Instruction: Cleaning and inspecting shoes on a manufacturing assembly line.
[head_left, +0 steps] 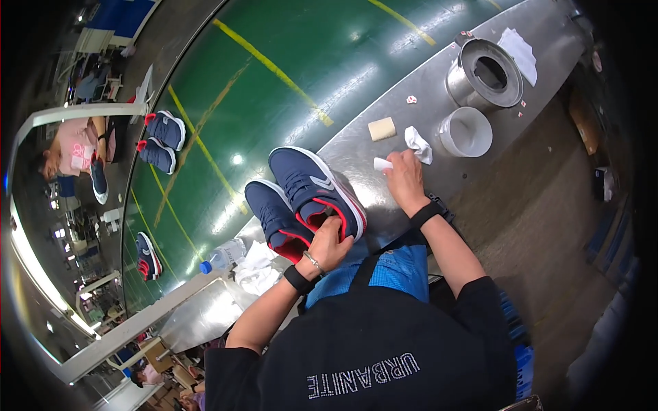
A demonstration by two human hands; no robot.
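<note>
A pair of navy sneakers with red lining and white soles lies before me at the metal ledge's edge. My left hand (327, 245) is closed on the heel collar of the nearer sneaker (301, 179), with its fingers inside the opening. The other sneaker (269, 211) rests against it on the left. My right hand (406, 181) pinches a small white piece (382, 164), whose material I cannot make out. A crumpled white cloth (419, 145) lies just past those fingers, and a cream block (382, 129) sits farther off.
Right of the hands stand a white tub (466, 131) and a round metal container (484, 75). A white sheet (519, 56) lies behind them. The green belt (274, 41) carries more sneakers (163, 140). A clear bottle (223, 257) and white paper (259, 270) lie at left. Another person (79, 147) holds a shoe across the belt.
</note>
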